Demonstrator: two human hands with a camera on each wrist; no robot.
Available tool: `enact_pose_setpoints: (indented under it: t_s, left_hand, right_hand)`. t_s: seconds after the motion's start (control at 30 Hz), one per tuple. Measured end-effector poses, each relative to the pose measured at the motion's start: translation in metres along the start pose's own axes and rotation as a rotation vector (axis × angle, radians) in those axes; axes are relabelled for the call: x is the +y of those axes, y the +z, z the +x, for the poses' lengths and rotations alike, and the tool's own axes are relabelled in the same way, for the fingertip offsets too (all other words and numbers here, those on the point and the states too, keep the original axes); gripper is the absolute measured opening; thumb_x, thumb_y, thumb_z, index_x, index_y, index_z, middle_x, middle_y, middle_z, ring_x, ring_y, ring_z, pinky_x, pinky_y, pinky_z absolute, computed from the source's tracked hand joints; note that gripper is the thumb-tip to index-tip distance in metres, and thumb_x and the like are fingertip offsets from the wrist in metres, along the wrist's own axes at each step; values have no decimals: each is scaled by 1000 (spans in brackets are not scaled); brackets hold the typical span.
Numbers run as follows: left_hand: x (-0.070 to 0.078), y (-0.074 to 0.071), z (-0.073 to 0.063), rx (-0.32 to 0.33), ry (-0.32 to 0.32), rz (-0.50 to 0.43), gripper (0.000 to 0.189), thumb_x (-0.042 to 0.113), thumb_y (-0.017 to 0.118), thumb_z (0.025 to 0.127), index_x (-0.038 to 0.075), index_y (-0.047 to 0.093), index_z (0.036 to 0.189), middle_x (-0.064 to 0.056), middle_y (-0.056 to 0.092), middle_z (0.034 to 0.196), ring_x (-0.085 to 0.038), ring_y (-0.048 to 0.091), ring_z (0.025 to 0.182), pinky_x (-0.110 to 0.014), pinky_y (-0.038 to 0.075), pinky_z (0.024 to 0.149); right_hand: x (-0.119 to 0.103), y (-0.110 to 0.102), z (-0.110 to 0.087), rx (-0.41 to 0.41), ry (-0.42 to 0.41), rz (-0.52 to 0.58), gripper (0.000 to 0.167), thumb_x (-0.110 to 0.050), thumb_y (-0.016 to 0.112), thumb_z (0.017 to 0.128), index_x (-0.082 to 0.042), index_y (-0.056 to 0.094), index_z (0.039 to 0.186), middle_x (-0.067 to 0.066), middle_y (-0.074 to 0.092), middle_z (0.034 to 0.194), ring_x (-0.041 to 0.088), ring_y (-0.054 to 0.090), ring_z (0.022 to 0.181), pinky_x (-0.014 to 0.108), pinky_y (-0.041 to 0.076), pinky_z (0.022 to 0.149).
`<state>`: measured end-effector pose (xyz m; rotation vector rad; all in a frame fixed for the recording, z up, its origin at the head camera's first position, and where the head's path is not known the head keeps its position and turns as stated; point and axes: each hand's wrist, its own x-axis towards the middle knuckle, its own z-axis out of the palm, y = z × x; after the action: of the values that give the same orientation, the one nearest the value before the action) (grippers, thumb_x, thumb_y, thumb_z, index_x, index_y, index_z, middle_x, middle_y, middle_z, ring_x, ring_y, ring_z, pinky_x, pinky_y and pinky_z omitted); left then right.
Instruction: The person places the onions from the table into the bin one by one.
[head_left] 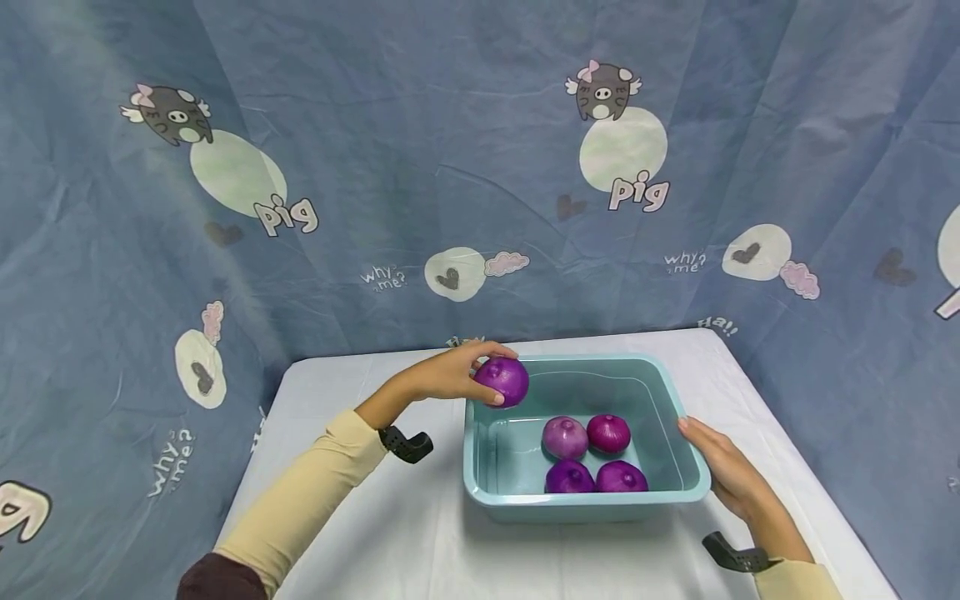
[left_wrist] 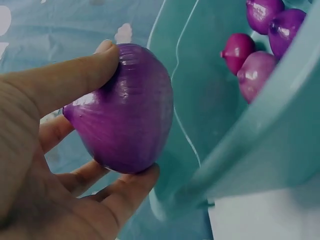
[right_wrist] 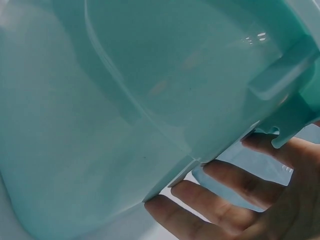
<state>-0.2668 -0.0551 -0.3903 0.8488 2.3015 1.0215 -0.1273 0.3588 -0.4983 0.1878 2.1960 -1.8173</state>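
My left hand (head_left: 450,372) holds a purple onion (head_left: 507,381) between thumb and fingers. The onion is over the left rim of a light blue-green plastic basin (head_left: 588,499). Up close in the left wrist view, this onion (left_wrist: 131,115) is glossy, its pointed end facing the palm. Several more onions lie on the basin floor, among them a pinkish one (head_left: 565,437) and a magenta one (head_left: 609,433). At the basin's right side, my right hand (head_left: 731,467) touches the wall, its fingertips (right_wrist: 162,206) extended against the outside; the thumb is hidden in the right wrist view.
The basin stands on a table with a white cover (head_left: 375,517). Behind and beside the table hangs a blue cloth (head_left: 480,208) with printed pigs and lettering. Each wrist wears a black band (head_left: 406,445).
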Motion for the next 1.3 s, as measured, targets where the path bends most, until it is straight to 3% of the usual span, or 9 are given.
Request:
enact_pose_setpoints:
  t_s: [0.27,0.4,0.6,0.8,1.3]
  left_hand:
    - [11,17,24,-93,63,93,63,27,80,85,24,54,141,-8,48,141,-24,52,124,-38,51,99]
    - [14,24,30,-144,58,136,63,28,80,85,25,53,142,-8,48,140,-23,52,124,-36,51,98]
    - [14,34,40,-215,78,138,64,22,80,86,17,53,144,-8,52,142,-25,54,126,-37,51,101]
    - [14,46,51,-281,71,180,65,25,81,85,18,53,143,-8,54,140,-24,55,124,-33,51,98]
    - [6,78,67,-330,61,354,63,27,84,82,19,56,139,-5,59,134,-16,57,118,-26,50,95]
  right_hand:
    - [0,-1,-1,1,-6,8,71,-49,36,106,-3,21,158,33,35,153,41,54,129,50,55,95]
    - [0,-1,-1,-3,-2,10,70,-48,36,107,-4,21,158,32,34,154,40,54,129,51,54,96]
    - [1,-1,0,4,0,12,70,-48,36,107,-4,22,158,32,36,153,38,56,128,49,56,94]
    - [0,-2,1,5,-4,17,70,-48,37,106,-3,23,157,32,37,152,37,56,127,47,56,93]
    - [3,-2,1,11,-4,14,70,-49,37,106,-3,23,158,32,37,152,42,54,130,48,55,95]
